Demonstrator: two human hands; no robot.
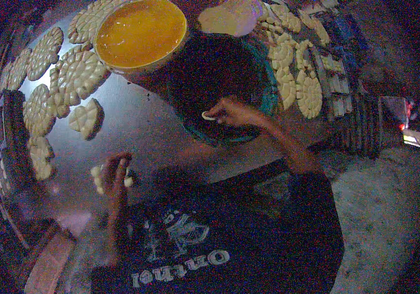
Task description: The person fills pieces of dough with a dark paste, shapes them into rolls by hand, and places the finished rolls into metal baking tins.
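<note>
Inside the rim of the dark round tub (271, 93) with teal edging, in line with its near part: the right hand (225, 111), thumb and fingertips pinched on a small pale dough piece (208, 116). Hard to tell whether above the opening or down within it; too dark to make out any contents.

To the left of the tub and nearer the body: the left hand (117, 171), fingers bent, low over the table (139, 115), with small loose dough lumps (97, 180) just beside on both sides. Impossible to tell whether grasping any of them.

Farther left of the tub, spread on the table: flat pale dough rounds (80, 71) marked into segments, plus a smaller segmented dough portion (86, 118) lying apart. Beyond the tub and to its left, just beside: a bowl (139, 67) of orange-yellow liquid. Directly beyond the tub: a smooth, flat pale disc (229, 17), material unclear. To the right of the tub: more segmented dough slabs (310, 95). On the body side of the tub: a dark shirt (268, 235) with a pale print.
</note>
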